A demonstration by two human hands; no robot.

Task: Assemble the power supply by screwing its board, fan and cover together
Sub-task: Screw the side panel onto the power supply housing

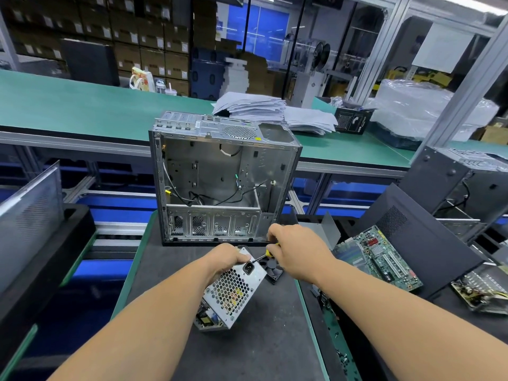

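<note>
Screwdriver (264, 255) and power supply (233, 291) meet at the far end of the metal box, and that meeting is what the next move depends on: the right hand (295, 253) curls closed around the yellow handle, and the thin shaft slants down and to the left until its tip reaches the end plate close to the black power socket (248, 268). The left hand (224, 261) wraps over the top far edge of the box and holds it tilted, its long axis running from the hand back toward the person, the honeycomb grille facing up and to the right. At the near, lower end the board (207, 320) shows inside the open shell, and that end seems to rest on the dark mat (261, 347), though contact is hard to confirm. A small black fan (272, 269) lies on the mat just beside the box's right corner, under the right hand, so fitting it looks like a step not yet done. Behind the hands an open, empty computer case (220, 174) stands upright on the same mat. To the right lies a green circuit board (376, 259), with a dark panel (417, 232) leaning behind it. Farther back, a green bench (82, 105) carries a stack of papers (255, 107).
</note>
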